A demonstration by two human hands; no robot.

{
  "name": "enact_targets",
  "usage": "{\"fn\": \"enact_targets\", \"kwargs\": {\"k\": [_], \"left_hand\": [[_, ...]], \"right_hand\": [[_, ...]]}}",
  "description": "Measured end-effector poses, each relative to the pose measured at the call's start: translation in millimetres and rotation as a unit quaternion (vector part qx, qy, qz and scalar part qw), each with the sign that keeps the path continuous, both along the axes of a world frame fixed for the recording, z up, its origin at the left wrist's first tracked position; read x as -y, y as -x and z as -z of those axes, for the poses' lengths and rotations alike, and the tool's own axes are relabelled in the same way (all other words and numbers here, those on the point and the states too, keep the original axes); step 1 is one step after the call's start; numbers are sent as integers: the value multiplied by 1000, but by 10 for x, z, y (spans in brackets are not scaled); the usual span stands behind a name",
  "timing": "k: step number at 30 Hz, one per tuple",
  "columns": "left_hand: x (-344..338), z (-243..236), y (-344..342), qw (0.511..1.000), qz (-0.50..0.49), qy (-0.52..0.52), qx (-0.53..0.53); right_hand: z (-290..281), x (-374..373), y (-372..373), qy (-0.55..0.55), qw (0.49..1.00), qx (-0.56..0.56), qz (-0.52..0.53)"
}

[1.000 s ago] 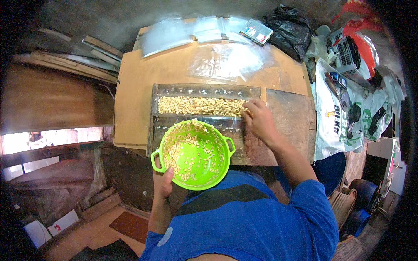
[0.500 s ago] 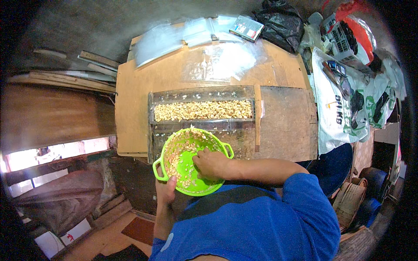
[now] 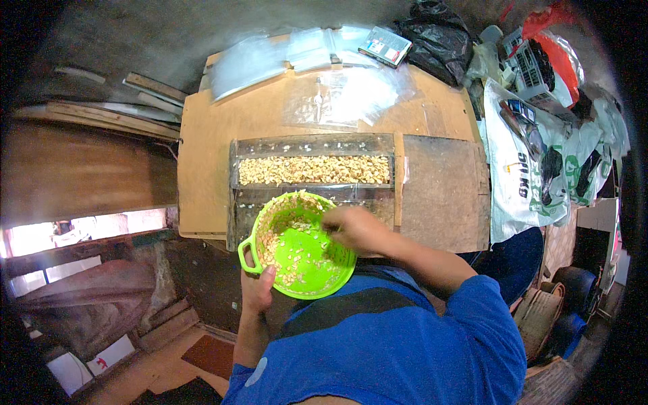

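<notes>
My left hand (image 3: 257, 289) grips a bright green plastic basin (image 3: 310, 277) at its lower left, thumb over the rim beside the loop handle. The basin is tilted toward me, with small pale bean- or nut-like pieces (image 3: 268, 233) along its inner wall and scattered over its bottom. Over the basin's right side is my right hand (image 3: 358, 231), fingers curled together and pointing inward; whatever they hold is hidden. Just beyond lies a dark wooden mould (image 3: 310, 143), its long slot filled with a layer of similar pale yellow pieces (image 3: 314, 171).
A brown wooden table (image 3: 202, 169) carries the mould and a flat board (image 3: 442, 189). Clear plastic sheets (image 3: 246, 67), a small box (image 3: 385, 46) and a black plastic bag (image 3: 437, 44) lie along the far edge. White sacks (image 3: 523, 175) hang at the right.
My right hand has lifted from the basin's middle toward its upper right rim, covering the right handle. The basin has shifted slightly, and more of its green bottom shows.
</notes>
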State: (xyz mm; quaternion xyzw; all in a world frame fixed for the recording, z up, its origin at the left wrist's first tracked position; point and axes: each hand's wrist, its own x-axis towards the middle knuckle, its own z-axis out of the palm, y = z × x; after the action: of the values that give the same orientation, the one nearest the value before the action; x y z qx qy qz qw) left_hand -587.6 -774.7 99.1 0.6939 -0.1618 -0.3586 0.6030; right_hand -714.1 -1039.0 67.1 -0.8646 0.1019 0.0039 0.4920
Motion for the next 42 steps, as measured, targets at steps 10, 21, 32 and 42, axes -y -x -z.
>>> {"fn": "enact_targets", "kwargs": {"k": [10, 21, 32, 42], "left_hand": [[-35, 53, 3, 1000, -9, 17, 2], [-55, 23, 29, 1000, -25, 4, 4], [-158, 48, 36, 996, -80, 1, -36], [-147, -84, -111, 999, -31, 0, -20]], "right_hand": [[-27, 942, 416, 105, 946, -94, 291], [-82, 967, 223, 59, 936, -29, 346], [-145, 584, -43, -39, 952, 11, 304], [79, -682, -617, 91, 991, 55, -84]]}}
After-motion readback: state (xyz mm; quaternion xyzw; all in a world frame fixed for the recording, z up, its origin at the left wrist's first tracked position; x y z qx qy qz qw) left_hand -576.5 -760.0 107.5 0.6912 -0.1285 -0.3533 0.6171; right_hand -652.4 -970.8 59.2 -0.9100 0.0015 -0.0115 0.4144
